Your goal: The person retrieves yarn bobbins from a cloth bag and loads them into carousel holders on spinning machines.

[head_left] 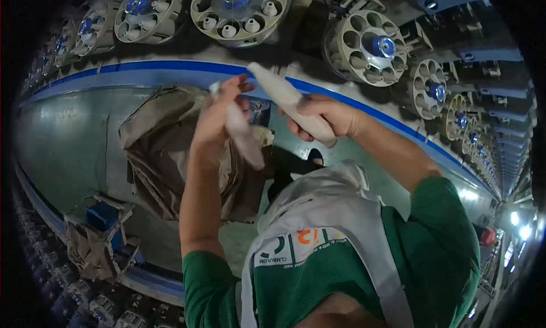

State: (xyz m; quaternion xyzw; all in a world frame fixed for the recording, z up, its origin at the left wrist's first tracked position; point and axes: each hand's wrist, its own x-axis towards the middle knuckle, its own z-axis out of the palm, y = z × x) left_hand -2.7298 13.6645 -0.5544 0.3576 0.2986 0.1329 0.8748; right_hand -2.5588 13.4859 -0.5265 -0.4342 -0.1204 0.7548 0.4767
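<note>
A white, tapered yarn bobbin lies slanted in my right hand, whose fingers wrap round its lower part. My left hand is closed on a second white bobbin, blurred by motion, which hangs down past the palm. The two hands are apart, in front of the blue rail of the machine. Above them is a round holder with several small white cones in its pockets.
Below my left hand stands a large brown cloth sack. More round holders line the machine beyond the blue rail. A small cart with a blue box is at the lower left.
</note>
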